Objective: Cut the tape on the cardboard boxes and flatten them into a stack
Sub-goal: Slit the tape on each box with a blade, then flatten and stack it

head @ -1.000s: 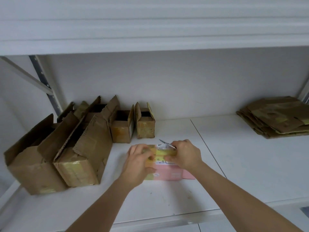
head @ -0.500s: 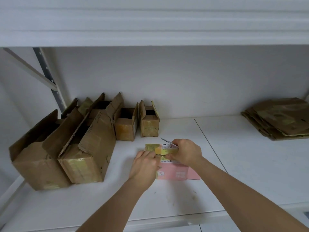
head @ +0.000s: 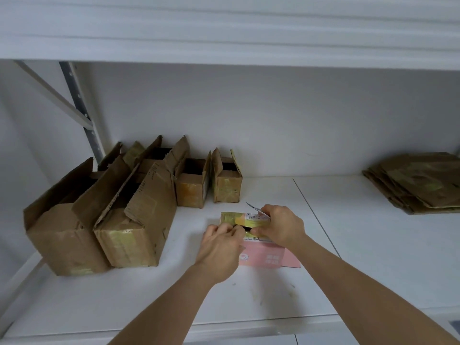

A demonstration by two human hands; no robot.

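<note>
Pink card and yellow tape mark the box (head: 261, 255) now in hand, lying on the shelf (head: 373, 257) near its middle, toward the front edge. The left hand (head: 220, 247) has its fingers curled onto the box's left end and top, gripping it steady. The right hand (head: 280, 227) is closed around a blade (head: 254, 207), whose tip pokes out past the knuckles toward the back wall, while its fingers also press on the taped top.

To do this step well, the person should probably keep the left fingers clear of the seam, run the blade shallowly along the tape line away from the holding hand, then open the flaps and press the box flat.

Uncut boxes (head: 124, 207) stand open-topped at the shelf's back-left. Flat stack (head: 418, 183) sits at the back-right edge, well apart; the pink box would go there once collapsed.
</note>
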